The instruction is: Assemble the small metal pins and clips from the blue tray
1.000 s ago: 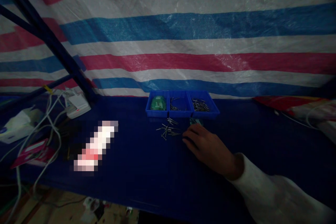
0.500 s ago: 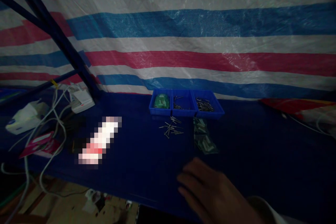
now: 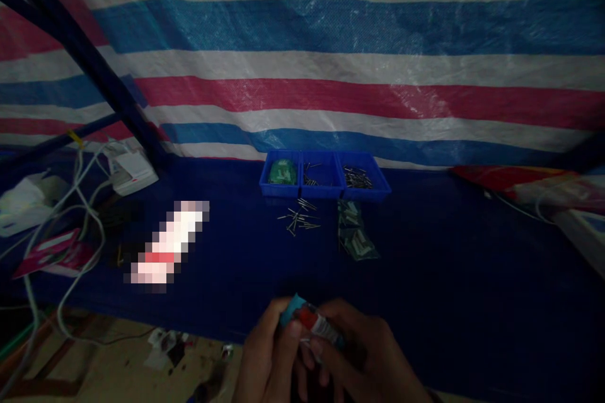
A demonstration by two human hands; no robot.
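Both hands are at the table's near edge, gripping a small shiny packet [image 3: 314, 322] with blue, red and white printing; its contents are hidden. My left hand [image 3: 271, 349] pinches the packet's blue end between thumb and fingers. On the other end, the fingers of my right hand [image 3: 366, 343] are closed. Farther off lie two clear bags of small parts [image 3: 355, 232], one against the other. Left of them is a loose pile of screws or nails [image 3: 299, 219].
Three joined blue bins [image 3: 321, 190] stand at the back, holding a green bag [image 3: 282, 172] and metal pieces [image 3: 358, 177]. White cables [image 3: 101, 245] tangle at the left, near a white box [image 3: 132, 170]. A pixelated bright object [image 3: 170, 245] lies left of centre. A red package [image 3: 515, 177] is at right.
My right hand has closed on the packet, and my left hand has come into view holding it too. The camera view has shifted slightly down and to the right.
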